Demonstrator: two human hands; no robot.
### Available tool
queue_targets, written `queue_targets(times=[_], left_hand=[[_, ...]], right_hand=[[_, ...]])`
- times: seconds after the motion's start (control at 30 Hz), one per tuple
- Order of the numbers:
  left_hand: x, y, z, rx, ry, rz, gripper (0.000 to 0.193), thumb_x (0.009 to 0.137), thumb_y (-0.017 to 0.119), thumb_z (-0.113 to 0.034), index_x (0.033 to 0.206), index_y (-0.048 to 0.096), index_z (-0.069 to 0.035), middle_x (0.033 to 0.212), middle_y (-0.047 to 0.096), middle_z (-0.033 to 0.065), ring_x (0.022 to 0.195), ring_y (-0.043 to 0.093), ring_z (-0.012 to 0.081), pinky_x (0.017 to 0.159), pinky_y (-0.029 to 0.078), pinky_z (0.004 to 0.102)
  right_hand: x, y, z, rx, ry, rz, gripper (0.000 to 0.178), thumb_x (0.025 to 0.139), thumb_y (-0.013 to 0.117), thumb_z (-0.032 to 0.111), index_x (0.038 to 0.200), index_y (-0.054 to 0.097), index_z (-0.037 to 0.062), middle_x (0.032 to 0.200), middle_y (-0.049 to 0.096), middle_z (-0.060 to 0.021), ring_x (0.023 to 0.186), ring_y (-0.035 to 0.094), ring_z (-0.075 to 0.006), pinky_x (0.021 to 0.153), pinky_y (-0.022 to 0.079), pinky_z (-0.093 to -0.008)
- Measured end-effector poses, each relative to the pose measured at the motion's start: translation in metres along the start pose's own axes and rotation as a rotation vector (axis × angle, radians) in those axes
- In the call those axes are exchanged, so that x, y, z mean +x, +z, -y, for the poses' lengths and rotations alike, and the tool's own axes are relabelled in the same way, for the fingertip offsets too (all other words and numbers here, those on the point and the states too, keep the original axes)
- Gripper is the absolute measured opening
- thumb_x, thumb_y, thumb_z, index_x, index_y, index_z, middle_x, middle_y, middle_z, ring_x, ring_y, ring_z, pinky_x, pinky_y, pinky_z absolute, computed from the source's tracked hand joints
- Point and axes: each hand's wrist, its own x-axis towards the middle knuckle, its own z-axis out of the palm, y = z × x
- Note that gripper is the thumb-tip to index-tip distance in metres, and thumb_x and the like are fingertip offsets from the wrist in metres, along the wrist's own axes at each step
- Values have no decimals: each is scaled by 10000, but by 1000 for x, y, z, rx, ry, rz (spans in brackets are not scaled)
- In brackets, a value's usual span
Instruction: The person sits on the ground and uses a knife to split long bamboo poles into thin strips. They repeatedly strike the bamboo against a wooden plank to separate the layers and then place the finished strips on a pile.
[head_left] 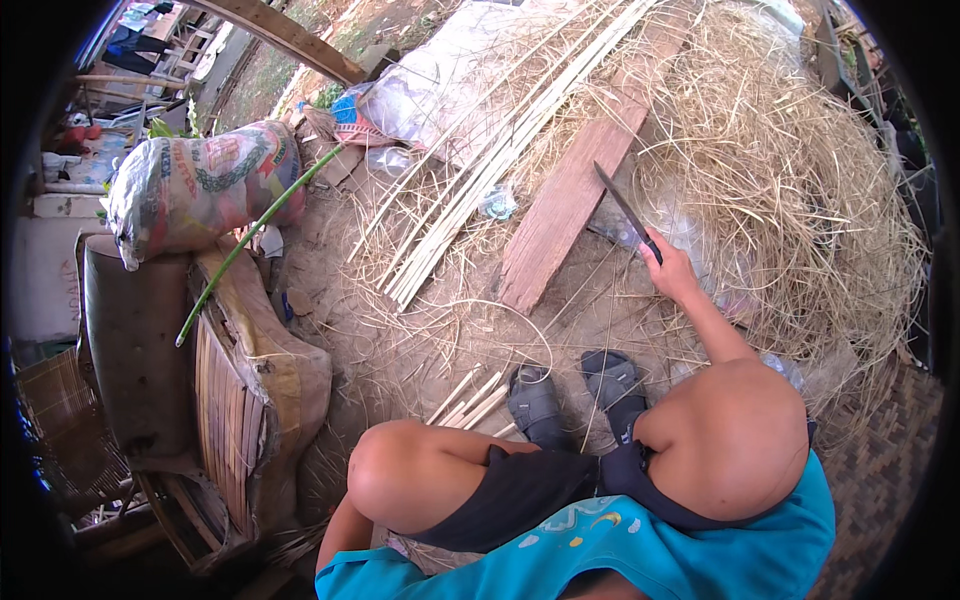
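The right hand [672,268] is closing its grip around the dark handle of a long dark-bladed knife [622,205], whose blade is pointing up and away over the far end of a flat reddish wooden plank [565,205] lying on the dirt ground [340,280]. A bundle of pale split bamboo strips [480,170] is lying just beside the plank, and a heap of dry straw-coloured shavings [800,190] is spreading to the right. The left hand is not showing. Two grey shoes [575,395] are resting near short bamboo offcuts [470,398].
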Motion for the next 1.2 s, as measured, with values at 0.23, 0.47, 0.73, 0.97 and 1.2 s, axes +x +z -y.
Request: queue_targets(times=[0.23,0.47,0.73,0.97,1.2], left_hand=[[77,-132,-20,608,104,-283,356,950,578,-341,1103,714,-50,1076,710,241,1032,681,403,921,541,501],[258,-225,-250,718,467,-399,339,968,548,-298,1148,715,-64,1090,717,209,1042,674,400,949,524,492],[422,-160,-340,170,219,-750,322,937,578,-216,1195,630,-29,1255,603,236,1134,622,434,935,505,535],[402,-205,-322,122,267,-730,343,915,638,-236,1201,618,-48,1254,584,235,1182,585,401,998,468,499],[242,-281,-388,-31,706,-1304,354,933,703,-364,1085,653,-48,874,685,203,784,665,362,714,494,469]], right_hand=[[-9,21,27,12,31,55,523,1010,565,423,1412,538,89,1025,704,-275,999,696,-422,875,522,-461],[-39,35,57,2,52,162,540,1019,540,438,1431,519,90,1061,700,-282,1031,690,-429,920,523,-449],[-53,37,42,16,5,167,540,1008,552,435,1457,487,142,1143,687,-261,1051,660,-469,927,526,-485],[-55,26,52,39,66,269,546,1003,564,410,1461,473,128,1170,684,-230,1063,659,-450,926,523,-483],[-63,25,45,63,169,233,540,970,621,430,1371,509,87,1113,688,-236,1017,672,-437,901,527,-477]])
